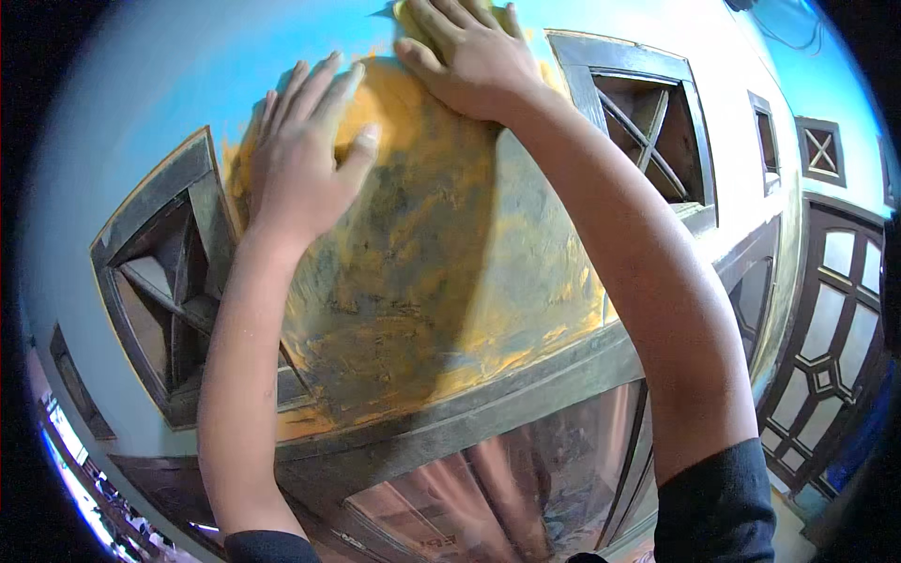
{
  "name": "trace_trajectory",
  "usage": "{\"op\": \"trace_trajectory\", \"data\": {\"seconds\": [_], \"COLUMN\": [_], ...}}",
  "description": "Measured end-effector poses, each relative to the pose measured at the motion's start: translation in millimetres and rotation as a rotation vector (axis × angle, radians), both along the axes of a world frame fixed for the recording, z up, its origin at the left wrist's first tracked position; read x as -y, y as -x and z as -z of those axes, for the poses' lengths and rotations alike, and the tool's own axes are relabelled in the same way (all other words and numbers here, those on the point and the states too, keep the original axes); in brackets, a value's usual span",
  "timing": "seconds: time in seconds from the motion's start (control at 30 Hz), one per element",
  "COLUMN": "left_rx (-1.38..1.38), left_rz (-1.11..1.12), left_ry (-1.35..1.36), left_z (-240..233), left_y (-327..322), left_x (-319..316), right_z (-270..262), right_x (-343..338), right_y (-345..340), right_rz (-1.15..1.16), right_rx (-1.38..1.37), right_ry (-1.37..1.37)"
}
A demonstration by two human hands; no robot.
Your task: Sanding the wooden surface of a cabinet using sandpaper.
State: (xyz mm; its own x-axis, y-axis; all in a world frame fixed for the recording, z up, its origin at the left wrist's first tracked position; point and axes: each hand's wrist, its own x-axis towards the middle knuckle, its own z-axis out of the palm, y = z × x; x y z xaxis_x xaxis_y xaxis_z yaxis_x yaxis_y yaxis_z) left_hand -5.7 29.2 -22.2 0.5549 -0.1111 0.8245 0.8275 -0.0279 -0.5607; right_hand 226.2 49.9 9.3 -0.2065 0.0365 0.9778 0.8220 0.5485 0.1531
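Note:
My left hand (303,148) lies against the upper left of a brown and yellow stained patch of wall (422,246), with its fingers apart and nothing seen in it. Higher and to the right, my right hand (471,56) presses flat on a yellow pad (415,28), perhaps a sponge, at the patch's top edge. The palm and fingers cover most of the pad. Blue and white painted wall surrounds the patch.
Dark-framed vents with crossed bars flank the patch, one at left (158,281) and one at right (647,134). Below runs a dark frame ledge (493,415) over glass with a pinkish curtain (450,500) behind. A panelled door (823,352) stands far right.

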Motion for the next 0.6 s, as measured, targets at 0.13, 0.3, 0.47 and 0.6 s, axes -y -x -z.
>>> {"op": "trace_trajectory", "data": {"seconds": [0.13,0.3,0.47,0.6], "left_rx": [0.026,0.06,0.077,0.106], "left_rz": [-0.149,-0.208,-0.241,-0.275], "left_ry": [-0.052,-0.052,-0.067,-0.089], "left_z": [-3,-14,-36,-48], "left_y": [-10,-10,-21,-30], "left_x": [-3,-4,-7,-13], "right_z": [15,38,35,37], "right_x": [-23,-53,-52,-51], "right_y": [2,-21,-26,-22], "right_rz": [0.149,0.027,-0.025,-0.084], "right_rx": [-0.039,0.193,0.16,0.135], "right_ry": [-0.124,-0.446,-0.412,-0.412]}}
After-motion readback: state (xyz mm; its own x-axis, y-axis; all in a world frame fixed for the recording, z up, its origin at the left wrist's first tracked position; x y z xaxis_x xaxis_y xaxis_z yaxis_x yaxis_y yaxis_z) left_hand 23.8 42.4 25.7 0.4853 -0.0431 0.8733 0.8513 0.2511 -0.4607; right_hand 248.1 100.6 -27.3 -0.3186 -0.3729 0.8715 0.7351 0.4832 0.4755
